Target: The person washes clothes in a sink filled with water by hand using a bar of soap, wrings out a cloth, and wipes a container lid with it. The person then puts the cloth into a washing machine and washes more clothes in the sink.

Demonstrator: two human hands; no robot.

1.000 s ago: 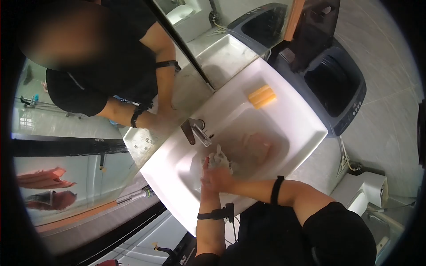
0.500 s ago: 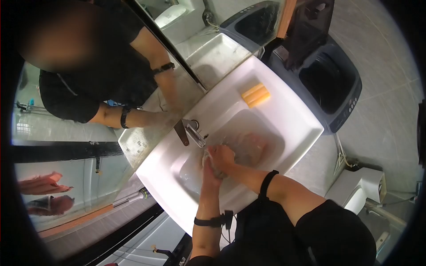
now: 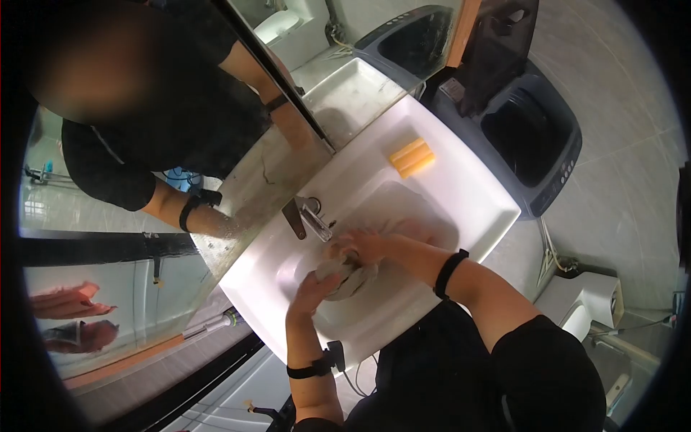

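A white sink (image 3: 481, 189) holds water. My left hand (image 3: 311, 292) is over its near-left side, closed on one end of a wet, pale cloth (image 3: 348, 282). Just below the faucet (image 3: 314, 222), my right hand (image 3: 366, 247) grips the upper part of the same cloth, its fingers partly blurred. The cloth hangs loosely spread between both hands, low in the basin. A pinkish piece (image 3: 421, 229) lies in the water beyond my right wrist, partly hidden by the forearm.
A yellow, ridged soap-like bar (image 3: 412, 158) rests on the sink's far-right ledge. A mirror (image 3: 165, 137) rises along the left. To the right stands a dark top-loading washing machine (image 3: 551, 183) with its lid raised. A white toilet (image 3: 581, 317) is at lower right.
My hands were close together, squeezing the bunched cloth under the faucet. My left hand has moved left and toward me, and the cloth is now spread between them.
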